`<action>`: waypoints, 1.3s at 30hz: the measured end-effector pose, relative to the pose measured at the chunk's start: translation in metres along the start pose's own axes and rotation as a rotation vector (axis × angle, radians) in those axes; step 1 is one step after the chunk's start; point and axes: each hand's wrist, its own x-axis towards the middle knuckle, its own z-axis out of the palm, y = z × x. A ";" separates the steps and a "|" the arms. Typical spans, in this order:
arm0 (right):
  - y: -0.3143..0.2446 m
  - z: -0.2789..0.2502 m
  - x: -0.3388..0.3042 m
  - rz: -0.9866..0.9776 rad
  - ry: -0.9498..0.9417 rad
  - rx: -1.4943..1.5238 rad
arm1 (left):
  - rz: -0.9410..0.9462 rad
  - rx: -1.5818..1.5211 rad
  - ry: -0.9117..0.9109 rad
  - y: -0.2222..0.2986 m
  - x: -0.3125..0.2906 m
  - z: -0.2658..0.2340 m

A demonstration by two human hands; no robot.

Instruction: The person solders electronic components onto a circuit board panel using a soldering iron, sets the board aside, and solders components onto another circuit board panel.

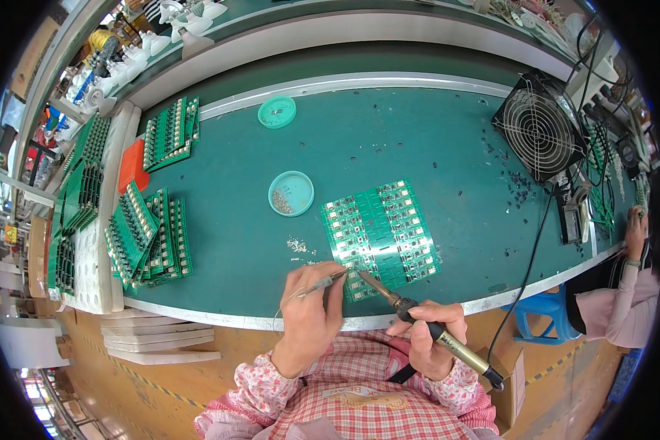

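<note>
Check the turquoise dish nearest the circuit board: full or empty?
Partly filled: small pieces lie in the dish, leaving bare bottom at right.

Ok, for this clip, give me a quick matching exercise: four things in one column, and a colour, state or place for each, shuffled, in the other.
Things:
1. soldering iron
2. fan
3. stool
4. nearer round dish

Descriptions:
A. blue, beyond the near edge of the table
B. contains tiny loose bits
C. held in the right hand
D. black, with a round wire grille

Pairs: 1-C, 2-D, 3-A, 4-B

green circuit board [375,214]: flat | soldering iron [456,347]: slanted, tip at board | slim tool [321,284]: slanted
</note>
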 end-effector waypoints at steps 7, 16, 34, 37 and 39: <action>0.001 0.002 0.000 0.040 -0.014 -0.002 | -0.007 -0.002 -0.001 0.000 -0.001 0.000; 0.001 0.003 0.004 -0.001 -0.030 -0.025 | -0.017 -0.010 0.013 0.000 0.000 0.000; 0.000 0.002 0.016 0.164 -0.120 -0.235 | 0.001 -0.008 0.015 -0.002 -0.001 0.001; 0.002 0.002 0.017 0.078 -0.137 -0.281 | 0.001 -0.011 0.015 -0.002 -0.001 0.001; 0.002 0.001 0.020 0.005 -0.154 -0.316 | -0.001 -0.008 0.017 -0.002 -0.001 0.001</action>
